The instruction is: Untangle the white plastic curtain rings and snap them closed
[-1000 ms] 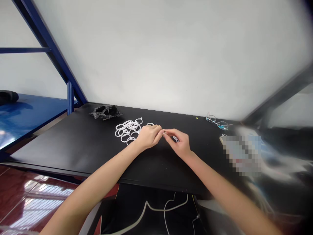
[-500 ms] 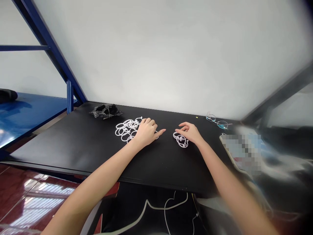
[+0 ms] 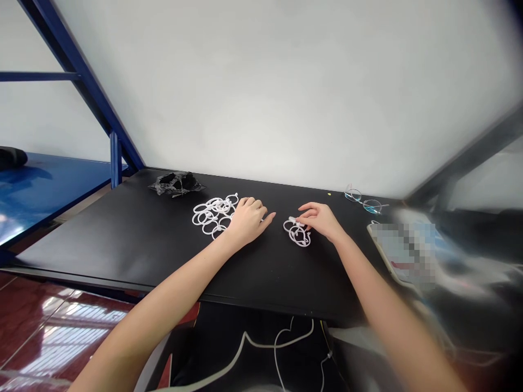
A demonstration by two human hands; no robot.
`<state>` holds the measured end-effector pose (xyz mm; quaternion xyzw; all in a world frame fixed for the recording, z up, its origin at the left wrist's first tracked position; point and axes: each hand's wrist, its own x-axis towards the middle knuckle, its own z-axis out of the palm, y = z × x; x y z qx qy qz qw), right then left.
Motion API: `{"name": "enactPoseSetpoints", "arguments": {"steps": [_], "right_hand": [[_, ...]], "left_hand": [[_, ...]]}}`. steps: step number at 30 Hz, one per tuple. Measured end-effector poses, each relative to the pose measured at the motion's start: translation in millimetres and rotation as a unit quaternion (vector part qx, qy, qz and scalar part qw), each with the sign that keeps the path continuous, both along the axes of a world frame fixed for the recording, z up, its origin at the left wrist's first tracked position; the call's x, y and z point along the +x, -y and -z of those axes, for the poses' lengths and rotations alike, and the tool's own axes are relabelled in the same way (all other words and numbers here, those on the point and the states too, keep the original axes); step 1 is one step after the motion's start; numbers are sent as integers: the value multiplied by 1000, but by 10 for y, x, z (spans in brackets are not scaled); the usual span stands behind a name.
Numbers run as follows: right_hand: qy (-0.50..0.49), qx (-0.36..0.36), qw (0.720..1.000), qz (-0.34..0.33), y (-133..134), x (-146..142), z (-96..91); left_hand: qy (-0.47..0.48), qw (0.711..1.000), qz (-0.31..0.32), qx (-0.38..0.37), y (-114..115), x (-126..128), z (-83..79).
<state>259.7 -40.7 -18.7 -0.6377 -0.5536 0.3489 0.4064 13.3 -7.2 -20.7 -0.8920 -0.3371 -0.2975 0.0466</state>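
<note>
A spread pile of white rings with small tabs [image 3: 210, 215] lies on the black tabletop [image 3: 134, 234]. My left hand [image 3: 246, 219] rests palm down over the pile's right side, thumb stuck out to the right. Its bent fingertips point away from me and hide whatever is beneath them. To the right, my right hand [image 3: 319, 220] pinches a white ring between thumb and fingertips. That ring belongs to a smaller cluster of white rings [image 3: 299, 236] lying just below and left of those fingers.
A crumpled black plastic bag [image 3: 177, 185] lies at the back left. Eyeglasses [image 3: 363, 201] sit at the back right, near a phone [image 3: 402, 256] with a blurred screen. A blue frame post [image 3: 116, 158] stands at the left; pale cables [image 3: 245, 340] hang below the front edge.
The small ring cluster has shifted slightly left and turned a little. A ring's tab now shows in my right fingertips. My left hand has barely moved.
</note>
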Motion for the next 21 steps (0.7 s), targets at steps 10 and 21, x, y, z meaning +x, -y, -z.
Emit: {"name": "enactPoseSetpoints", "arguments": {"steps": [10, 21], "right_hand": [[-15, 192, 981, 1, 141, -369, -82], [195, 433, 880, -1, 333, -658, -66]], "left_hand": [[212, 916, 110, -323, 177, 100, -91], [395, 702, 72, -589, 41, 113, -65]]}}
